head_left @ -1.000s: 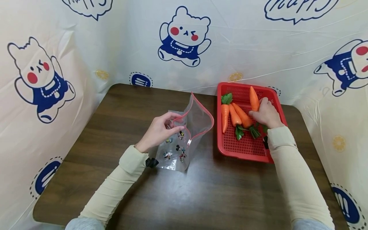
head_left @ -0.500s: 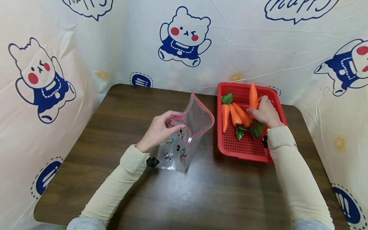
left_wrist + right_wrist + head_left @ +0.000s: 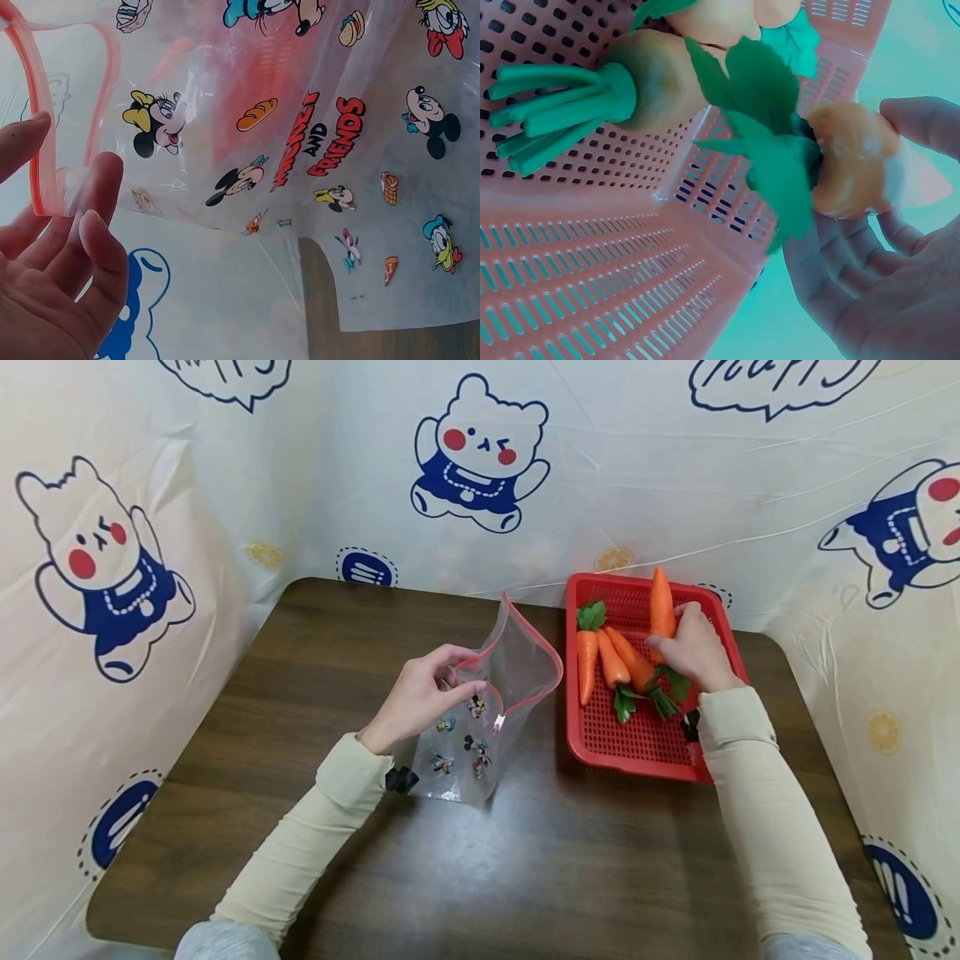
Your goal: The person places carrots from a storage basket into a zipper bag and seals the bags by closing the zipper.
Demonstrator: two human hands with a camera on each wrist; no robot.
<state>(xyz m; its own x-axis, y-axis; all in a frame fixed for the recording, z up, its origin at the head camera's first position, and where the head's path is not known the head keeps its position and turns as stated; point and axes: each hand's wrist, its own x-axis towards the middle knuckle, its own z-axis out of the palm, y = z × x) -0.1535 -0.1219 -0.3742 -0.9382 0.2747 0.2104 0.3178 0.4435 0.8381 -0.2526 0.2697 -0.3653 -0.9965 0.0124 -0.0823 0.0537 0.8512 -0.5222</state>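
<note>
My left hand (image 3: 423, 693) pinches the pink-edged mouth of a clear zip bag (image 3: 457, 760) printed with cartoon figures. The bag's mouth gapes toward the right, and its white slider shows at the front corner. In the left wrist view the thumb and fingers (image 3: 101, 184) are at the pink rim (image 3: 37, 150). Over the right side of a red basket (image 3: 630, 764), my right hand (image 3: 697, 647) grips a carrot (image 3: 662, 602) with its tip pointing up and away. Green leaves (image 3: 772, 142) hang from that carrot's thick end in the right wrist view.
Several other carrots lie in the basket: one at the left (image 3: 587, 668) with its leaves at the far end, and others in the middle (image 3: 636, 660). The brown table (image 3: 375, 877) ends at a white cartoon-printed curtain (image 3: 637, 460) behind and at both sides.
The carrot in my right hand has risen slightly and moved away from me, its tip now higher over the basket's far rim. My left hand and the bag have shifted a little to the right.
</note>
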